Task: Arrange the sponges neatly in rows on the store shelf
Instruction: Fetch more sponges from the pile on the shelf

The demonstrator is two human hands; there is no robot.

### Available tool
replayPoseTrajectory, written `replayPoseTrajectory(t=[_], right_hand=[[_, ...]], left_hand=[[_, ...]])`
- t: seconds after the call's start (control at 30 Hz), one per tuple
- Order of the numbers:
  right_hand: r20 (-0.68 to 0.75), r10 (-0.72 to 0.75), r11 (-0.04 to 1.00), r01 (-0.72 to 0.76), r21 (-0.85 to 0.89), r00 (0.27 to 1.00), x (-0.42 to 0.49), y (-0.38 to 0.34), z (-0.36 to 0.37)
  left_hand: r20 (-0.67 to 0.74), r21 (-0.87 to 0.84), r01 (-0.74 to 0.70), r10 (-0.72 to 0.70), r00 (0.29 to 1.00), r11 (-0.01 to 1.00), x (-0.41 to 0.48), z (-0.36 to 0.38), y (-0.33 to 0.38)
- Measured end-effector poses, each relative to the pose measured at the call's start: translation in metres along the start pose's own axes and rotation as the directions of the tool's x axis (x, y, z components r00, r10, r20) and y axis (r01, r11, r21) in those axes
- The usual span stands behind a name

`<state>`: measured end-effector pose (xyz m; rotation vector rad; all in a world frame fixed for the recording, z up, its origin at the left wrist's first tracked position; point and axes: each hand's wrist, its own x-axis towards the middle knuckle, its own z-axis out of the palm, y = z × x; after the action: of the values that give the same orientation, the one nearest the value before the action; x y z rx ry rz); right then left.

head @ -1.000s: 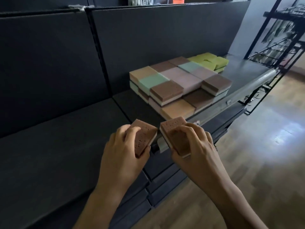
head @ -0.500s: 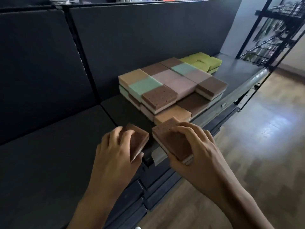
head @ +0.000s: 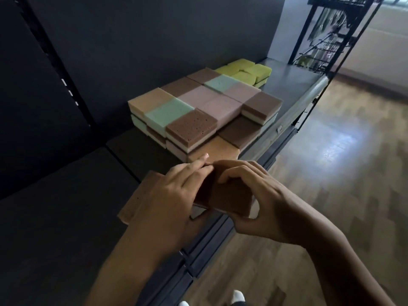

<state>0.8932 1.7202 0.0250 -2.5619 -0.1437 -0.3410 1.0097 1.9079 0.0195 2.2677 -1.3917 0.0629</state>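
Observation:
A block of stacked sponges [head: 198,109] in brown, tan, mint and mauve lies in rows on the dark shelf [head: 132,149], with yellow-green sponges [head: 247,70] behind it. My left hand [head: 170,197] lies over a light brown sponge [head: 134,199] at the shelf's front. Beside it my right hand [head: 260,202] grips a dark brown sponge [head: 225,195] by its edges, just above the shelf lip. The two sponges meet under my fingers.
The shelf's front rail [head: 293,115] runs toward the right. A dark back panel [head: 154,40] rises behind the sponges. A black wire rack [head: 326,40] stands at the far right over the wooden floor [head: 331,173]. Lower shelves [head: 198,261] jut out below my hands.
Both hands have moved together, so the two brown sponges now touch. My left hand has flattened over its sponge. The view has shifted closer and to the left.

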Motion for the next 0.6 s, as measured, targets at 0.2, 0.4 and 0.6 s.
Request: replayPoseTrajectory(t=[0.2, 0.4, 0.6], right_hand=[[0.014, -0.004, 1.000, 0.004, 0.014, 1.000, 0.011, 0.040, -0.010], [-0.001, 0.001, 0.999, -0.001, 0.045, 1.000, 0.031, 0.089, -0.038], [0.055, -0.089, 0.986, 0.080, 0.148, 0.995, 0.049, 0.133, -0.072]], left_hand=[[0.012, 0.014, 0.075, -0.075, 0.997, 0.997, 0.021, 0.004, 0.008], [-0.094, 0.023, 0.171, -0.168, 0.981, 0.985, 0.058, 0.023, 0.027], [-0.099, 0.075, 0.192, -0.184, 0.978, 0.979, 0.103, 0.040, 0.056]])
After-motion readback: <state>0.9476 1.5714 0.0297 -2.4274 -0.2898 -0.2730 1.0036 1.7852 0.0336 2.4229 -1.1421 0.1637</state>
